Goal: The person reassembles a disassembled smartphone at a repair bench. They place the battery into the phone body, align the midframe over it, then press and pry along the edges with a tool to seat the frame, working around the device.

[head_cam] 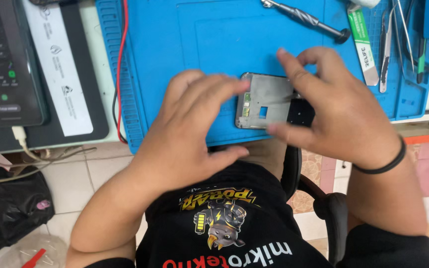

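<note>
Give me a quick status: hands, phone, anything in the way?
Left hand and right hand both on grey opened phone frame. Frame flat on blue mat. Nothing blocking.

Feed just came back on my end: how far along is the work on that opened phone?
Done: the phone lies open on the blue mat, grey inner frame exposed. In hand: left hand and right hand grip its two ends. Left: the screwdriver and tweezers lie unused; no back cover is visible.

Opened grey phone frame [265,101], flat on blue mat's near edge
</note>
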